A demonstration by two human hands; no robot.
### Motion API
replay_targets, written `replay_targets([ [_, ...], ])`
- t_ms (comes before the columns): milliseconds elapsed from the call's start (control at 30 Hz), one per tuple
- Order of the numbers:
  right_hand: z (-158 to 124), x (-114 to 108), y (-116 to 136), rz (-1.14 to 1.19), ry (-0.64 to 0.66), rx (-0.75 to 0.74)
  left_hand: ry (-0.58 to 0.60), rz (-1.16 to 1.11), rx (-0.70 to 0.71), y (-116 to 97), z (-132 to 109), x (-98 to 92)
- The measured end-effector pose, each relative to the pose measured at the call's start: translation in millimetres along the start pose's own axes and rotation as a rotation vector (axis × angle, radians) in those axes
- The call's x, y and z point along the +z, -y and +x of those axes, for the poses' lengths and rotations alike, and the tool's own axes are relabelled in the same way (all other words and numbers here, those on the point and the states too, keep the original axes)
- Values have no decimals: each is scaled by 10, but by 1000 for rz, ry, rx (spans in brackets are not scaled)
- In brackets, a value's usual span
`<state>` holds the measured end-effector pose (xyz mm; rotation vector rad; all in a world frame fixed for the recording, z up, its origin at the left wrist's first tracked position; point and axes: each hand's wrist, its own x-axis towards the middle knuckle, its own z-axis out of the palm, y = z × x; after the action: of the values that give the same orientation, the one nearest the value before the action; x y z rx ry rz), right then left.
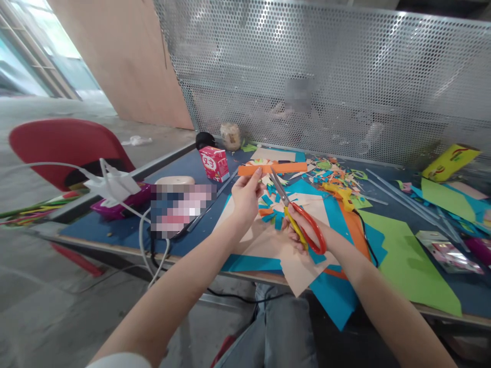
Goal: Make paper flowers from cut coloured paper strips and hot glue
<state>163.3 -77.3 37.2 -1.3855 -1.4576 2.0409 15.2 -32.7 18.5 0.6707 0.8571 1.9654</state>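
Observation:
My left hand (246, 197) pinches an orange paper strip (291, 167) between thumb and fingers, holding it level above the table. My right hand (297, 230) grips scissors (315, 232) with one red and one yellow handle. Their blades point up and left, with the tips at the lower edge of the strip; whether they touch the paper I cannot tell. Below my hands lie sheets of peach paper (264, 240) and blue paper (337, 296). Blue fringed paper pieces (268, 210) rest on them, partly hidden by my hands.
Paper scraps (333, 171) and a yellow glue gun (340, 194) with a black cord lie behind my right hand. Green paper (410, 260) covers the right side. A pink box (214, 163), a phone-like device (182, 209) and white cables (143, 240) are left. A perforated metal panel (326, 61) stands behind.

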Motion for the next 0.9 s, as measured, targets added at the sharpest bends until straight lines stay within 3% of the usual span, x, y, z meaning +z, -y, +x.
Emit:
replay_targets([
  [300, 3, 68, 14, 25, -76, -78, 10, 49, 116, 29, -90, 78],
  [900, 87, 40, -49, 73, -82, -114, -6, 62, 117, 60, -88, 60],
])
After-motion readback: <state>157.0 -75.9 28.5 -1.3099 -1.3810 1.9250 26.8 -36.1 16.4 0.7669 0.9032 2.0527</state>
